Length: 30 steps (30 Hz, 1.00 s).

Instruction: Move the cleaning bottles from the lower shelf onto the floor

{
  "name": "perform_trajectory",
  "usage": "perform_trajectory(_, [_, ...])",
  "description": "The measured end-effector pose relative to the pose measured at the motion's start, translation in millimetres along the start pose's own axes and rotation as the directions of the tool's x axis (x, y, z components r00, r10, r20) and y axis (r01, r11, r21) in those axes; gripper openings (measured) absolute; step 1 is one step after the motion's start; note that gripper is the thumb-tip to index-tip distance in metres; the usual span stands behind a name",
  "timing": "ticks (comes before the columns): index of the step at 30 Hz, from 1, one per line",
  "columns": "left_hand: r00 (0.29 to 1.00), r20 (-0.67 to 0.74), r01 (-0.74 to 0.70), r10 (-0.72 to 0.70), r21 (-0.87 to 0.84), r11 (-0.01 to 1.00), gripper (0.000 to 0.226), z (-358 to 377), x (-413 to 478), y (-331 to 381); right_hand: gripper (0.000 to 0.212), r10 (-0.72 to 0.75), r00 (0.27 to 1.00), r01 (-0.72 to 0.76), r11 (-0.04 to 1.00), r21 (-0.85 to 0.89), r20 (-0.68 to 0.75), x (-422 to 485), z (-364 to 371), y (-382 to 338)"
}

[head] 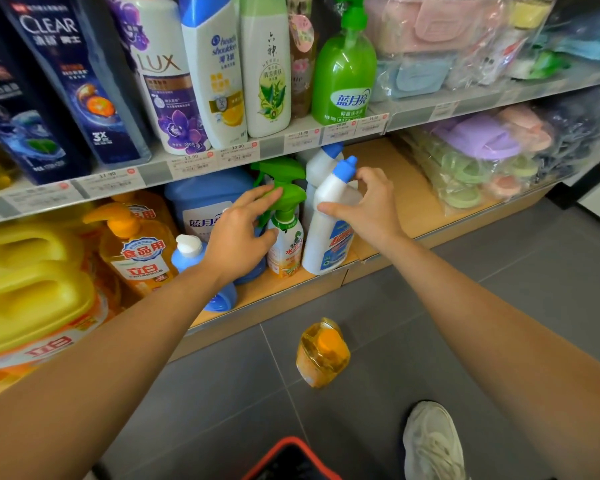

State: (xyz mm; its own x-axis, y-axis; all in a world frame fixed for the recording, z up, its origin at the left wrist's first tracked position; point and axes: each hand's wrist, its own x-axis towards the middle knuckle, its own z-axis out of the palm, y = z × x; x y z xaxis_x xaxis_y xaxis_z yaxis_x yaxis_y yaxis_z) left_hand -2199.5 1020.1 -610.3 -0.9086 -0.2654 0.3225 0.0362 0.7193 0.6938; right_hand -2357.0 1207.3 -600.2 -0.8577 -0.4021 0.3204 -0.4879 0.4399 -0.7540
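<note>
White toilet cleaner bottle [329, 233] at centre frame, base on the front edge of the lower shelf [284, 285]; long axis near vertical, bent neck and blue cap [345, 168] pointing upper right. Right hand [368, 206], arm extended from lower right, has thumb on the bottle's shoulder and fingers curled round the neck, clamped on it. Left hand [238, 237], just left, lays straight, spread fingers over the green head of an upright spray bottle [286, 244]; an orange bottle [323, 355] stands on the floor [430, 306], lower centre.
</note>
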Motion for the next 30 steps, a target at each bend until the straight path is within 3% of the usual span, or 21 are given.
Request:
perform_trajectory(5, [1.000,-0.017,0.000,0.000,-0.010,1.000,0.068,1,1,0,0.081,0.014,0.992,-0.023,0.997,0.074,0.126,-12,6,26])
perform_trajectory(8, [1.000,-0.024,0.001,-0.001,-0.013,1.000,0.067,2,0,0,0.094,0.031,0.994,-0.035,0.999,0.036,0.105,-24,15,39])
perform_trajectory(16, [1.000,-0.005,-0.014,0.014,0.004,1.000,0.065,4,3,2,0.097,0.039,0.999,-0.039,0.998,-0.043,0.007,-17,13,54])
perform_trajectory(20, [0.998,-0.014,-0.060,0.061,0.012,0.998,0.054,8,6,8,0.106,0.086,0.996,-0.086,0.996,-0.004,-0.006,-17,10,62])
perform_trajectory(25, [0.978,-0.112,0.163,-0.175,-0.109,0.981,0.049,9,20,7,0.090,0.186,0.982,-0.185,0.966,0.182,0.009,-30,15,67])
perform_trajectory(30, [0.988,-0.014,0.149,-0.154,-0.191,0.970,0.037,9,30,2,0.083,0.225,0.974,-0.227,0.937,0.265,0.038,-24,16,62])
